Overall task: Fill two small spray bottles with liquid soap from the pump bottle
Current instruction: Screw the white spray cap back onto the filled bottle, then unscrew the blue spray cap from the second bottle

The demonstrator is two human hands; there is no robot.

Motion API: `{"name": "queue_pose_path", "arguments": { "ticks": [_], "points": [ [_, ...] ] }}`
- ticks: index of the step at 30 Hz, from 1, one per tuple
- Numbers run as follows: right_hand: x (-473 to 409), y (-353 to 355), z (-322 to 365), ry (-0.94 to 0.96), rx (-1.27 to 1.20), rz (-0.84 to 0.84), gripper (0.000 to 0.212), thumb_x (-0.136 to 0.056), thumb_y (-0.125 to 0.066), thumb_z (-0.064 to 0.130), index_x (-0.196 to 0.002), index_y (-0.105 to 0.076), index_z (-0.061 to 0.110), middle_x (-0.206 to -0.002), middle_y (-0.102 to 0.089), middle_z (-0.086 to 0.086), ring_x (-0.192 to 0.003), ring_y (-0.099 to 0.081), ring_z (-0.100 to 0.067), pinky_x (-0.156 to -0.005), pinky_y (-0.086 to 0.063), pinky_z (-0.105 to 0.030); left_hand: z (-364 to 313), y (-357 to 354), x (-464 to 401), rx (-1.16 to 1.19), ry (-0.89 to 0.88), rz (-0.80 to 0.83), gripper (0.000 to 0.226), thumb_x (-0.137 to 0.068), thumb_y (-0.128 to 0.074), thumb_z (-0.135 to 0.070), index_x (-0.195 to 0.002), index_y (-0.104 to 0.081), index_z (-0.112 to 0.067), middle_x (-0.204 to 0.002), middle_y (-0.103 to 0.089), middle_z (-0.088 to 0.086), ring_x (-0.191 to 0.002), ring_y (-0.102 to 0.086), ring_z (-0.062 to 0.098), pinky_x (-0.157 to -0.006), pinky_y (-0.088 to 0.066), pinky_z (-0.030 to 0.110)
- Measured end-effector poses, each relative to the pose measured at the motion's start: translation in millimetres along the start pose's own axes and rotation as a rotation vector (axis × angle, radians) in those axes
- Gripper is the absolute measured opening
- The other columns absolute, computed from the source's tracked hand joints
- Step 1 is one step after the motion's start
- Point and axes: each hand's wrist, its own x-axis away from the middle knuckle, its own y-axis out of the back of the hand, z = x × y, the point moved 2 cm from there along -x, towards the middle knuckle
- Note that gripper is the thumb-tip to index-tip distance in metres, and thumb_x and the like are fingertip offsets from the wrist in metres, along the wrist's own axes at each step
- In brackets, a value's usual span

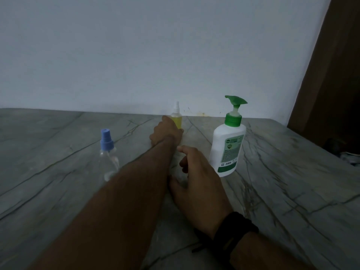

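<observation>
I see my left hand (165, 133) wrapped around the yellow spray bottle (176, 118) by the surface's (58, 191) far edge, against the wall (155, 55). My right hand (196, 182) sits loosely open, holding nothing. The blue-capped spray bottle (108, 154) stands apart on the left side with lots of bare room around it. The white pump bottle (228, 145) stands toward the right edge; its green label is too blurry to read.

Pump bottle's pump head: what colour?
Green, on the white pump bottle; head view, the only one.
</observation>
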Motion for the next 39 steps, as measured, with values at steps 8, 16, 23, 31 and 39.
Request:
{"name": "queue_pose_path", "arguments": {
  "ticks": [8,16,23,31,39],
  "points": [
    [-4.3,9.3,7.2,-0.092,-0.11,-0.099,0.045,-0.093,-0.063,0.021,-0.135,-0.045,0.018,-0.107,-0.048,0.009,-0.098,-0.049,-0.007,-0.087,-0.043,-0.02,9.5,19.4,65.7,-0.001,-0.098,-0.013,0.042,-0.088,-0.062,-0.042,-0.116,-0.047,-0.016,-0.11,-0.062,0.009,-0.099,-0.061,0.029,-0.085,-0.053,0.046],
    [1.3,11.7,11.6,-0.075,-0.119,-0.137,0.018,-0.09,-0.054,0.008,-0.105,-0.048,0.016,-0.087,-0.057,-0.006,-0.085,-0.056,-0.023,-0.082,-0.05,-0.047,25.8,57.9,165.3,-0.119,-0.238,0.009,0.017,-0.097,-0.047,-0.021,-0.11,-0.05,-0.011,-0.112,-0.063,0.013,-0.104,-0.059,0.032,-0.08,-0.046,0.04],
    [6.6,16.8,19.9,-0.104,-0.07,-0.091,0.021,-0.087,-0.057,0.009,-0.107,-0.051,0.01,-0.089,-0.06,-0.01,-0.085,-0.059,-0.026,-0.076,-0.05,-0.04,46.3,89.2,222.4,-0.063,-0.265,-0.001,0.032,-0.091,-0.056,-0.038,-0.11,-0.055,-0.012,-0.117,-0.061,0.01,-0.11,-0.057,0.03,-0.087,-0.047,0.038],
    [7.9,17.6,17.9,-0.08,-0.028,-0.062,0.028,-0.088,-0.061,0.012,-0.114,-0.05,0.01,-0.084,-0.06,-0.008,-0.079,-0.056,-0.022,-0.07,-0.039,-0.029,104.8,153.6,213.1,0.047,-0.141,-0.058,0.053,-0.084,-0.071,-0.044,-0.121,-0.051,-0.011,-0.12,-0.055,0.009,-0.101,-0.056,0.023,-0.082,-0.049,0.035],
    [6.5,14.0,13.2,-0.052,-0.024,-0.034,0.03,-0.088,-0.063,0.015,-0.114,-0.048,0.016,-0.087,-0.062,-0.007,-0.08,-0.059,-0.021,-0.073,-0.047,-0.033,128.4,169.7,168.4,0.11,-0.002,-0.063,0.098,-0.069,-0.077,-0.061,-0.141,-0.033,-0.012,-0.136,-0.052,0.012,-0.118,-0.056,0.029,-0.096,-0.05,0.044]
  ]
}}
